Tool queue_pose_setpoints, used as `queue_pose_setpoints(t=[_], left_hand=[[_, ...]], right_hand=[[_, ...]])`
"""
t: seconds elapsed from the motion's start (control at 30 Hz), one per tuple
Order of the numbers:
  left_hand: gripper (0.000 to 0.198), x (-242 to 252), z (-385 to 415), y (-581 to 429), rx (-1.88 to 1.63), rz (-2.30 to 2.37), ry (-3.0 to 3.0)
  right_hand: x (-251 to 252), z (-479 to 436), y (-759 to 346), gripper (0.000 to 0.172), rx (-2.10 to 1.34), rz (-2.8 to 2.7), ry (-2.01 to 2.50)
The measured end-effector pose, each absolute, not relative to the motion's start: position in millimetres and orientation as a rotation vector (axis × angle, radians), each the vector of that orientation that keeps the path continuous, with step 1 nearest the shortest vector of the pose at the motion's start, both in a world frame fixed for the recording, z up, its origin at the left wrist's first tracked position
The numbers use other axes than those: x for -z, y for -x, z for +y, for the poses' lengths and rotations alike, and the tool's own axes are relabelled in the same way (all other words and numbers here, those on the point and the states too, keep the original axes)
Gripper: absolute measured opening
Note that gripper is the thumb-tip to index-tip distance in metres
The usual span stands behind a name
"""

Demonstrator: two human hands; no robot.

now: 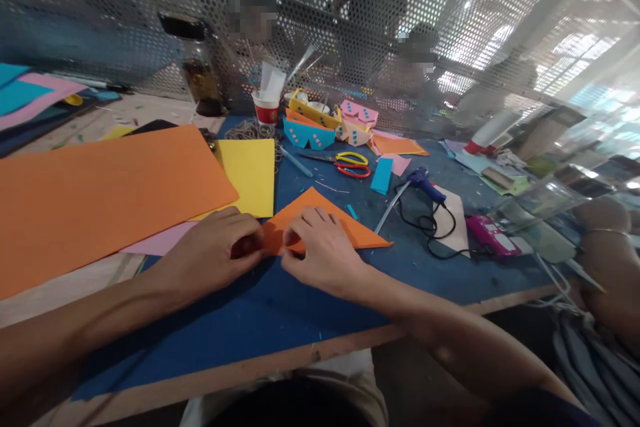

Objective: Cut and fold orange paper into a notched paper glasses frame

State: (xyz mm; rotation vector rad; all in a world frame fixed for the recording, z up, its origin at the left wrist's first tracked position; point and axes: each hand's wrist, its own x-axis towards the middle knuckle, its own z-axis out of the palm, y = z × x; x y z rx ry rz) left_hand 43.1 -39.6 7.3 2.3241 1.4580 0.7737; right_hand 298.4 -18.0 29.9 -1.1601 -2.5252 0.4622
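A folded orange paper triangle (325, 210) lies on the blue table cover (280, 307) in front of me. My left hand (215, 253) pinches its left corner with curled fingers. My right hand (320, 247) presses on the same piece just to the right, its fingers bent and the thumb meeting the paper's lower edge. Both hands touch the paper close together.
A large orange sheet (100, 193), a yellow sheet (250, 173) and a pink sheet (160, 240) lie to the left. Scissors (345, 163), a blue glue gun (423, 183) with a black cord, coloured paper crafts (310, 133) and a red cup (266, 109) sit further back. People sit behind a perforated metal screen (125, 27).
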Motion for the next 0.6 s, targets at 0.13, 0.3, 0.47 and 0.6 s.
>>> queue_pose_setpoints(t=[0.13, 0.3, 0.47, 0.6], left_hand=[[0.032, -5, -40, -42, -0.773, 1.438, -2.292], [0.033, -3, -38, -38, -0.768, 1.429, -2.281], [0.031, -1, -38, -36, -0.772, 1.426, -2.278], [0.034, -3, -39, -37, -0.782, 1.438, -2.268]], right_hand=[[-32, -18, -303, 0.006, -0.488, -2.528, 1.123], [-37, -18, -310, 0.016, -0.564, -2.531, 1.105], [-40, -14, -315, 0.022, -0.637, -2.526, 1.096], [-37, -9, -320, 0.023, -0.706, -2.506, 1.092]])
